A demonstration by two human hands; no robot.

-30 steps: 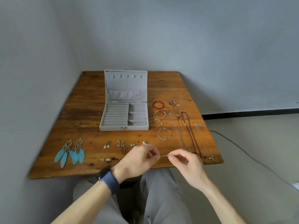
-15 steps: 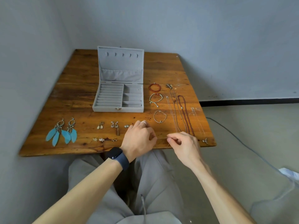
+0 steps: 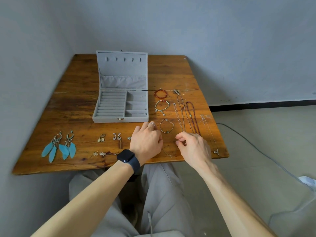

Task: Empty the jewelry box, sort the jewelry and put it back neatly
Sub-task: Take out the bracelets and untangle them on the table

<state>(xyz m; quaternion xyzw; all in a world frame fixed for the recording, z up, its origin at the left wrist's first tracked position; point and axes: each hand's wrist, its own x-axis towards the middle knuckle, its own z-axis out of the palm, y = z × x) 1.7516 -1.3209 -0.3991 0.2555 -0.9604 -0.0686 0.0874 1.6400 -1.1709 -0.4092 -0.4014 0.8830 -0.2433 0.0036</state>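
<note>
At the far left of the wooden table (image 3: 77, 103) lies a pair of blue feather earrings (image 3: 59, 146), with smaller earrings (image 3: 109, 137) in pairs further in. Behind them the grey jewelry box (image 3: 120, 106) stands open with its ring rolls and compartments bare (so the emptying looks done and the sorting under way). Next comes the left hand (image 3: 146, 144), its fingers curled and apparently pinching one end of a fine chain (image 3: 169, 141), though the fingertips are hidden behind the hand. The chain runs taut to the right hand (image 3: 193, 147), which pinches the other end between thumb and finger. A slack loop with a small pendant sags below, near the table's front edge. Just behind the chain three bracelets (image 3: 161, 106) sit in a column, and right of them several necklaces (image 3: 188, 117) lie stretched out side by side. The main risk is probably the chain itself: it is so thin that a hard pull could snap it, and a loose pinch could let it slip off the edge into the lap. The right hand also sits close to the necklace ends, so a careless move could drag them together and tangle them.
</note>
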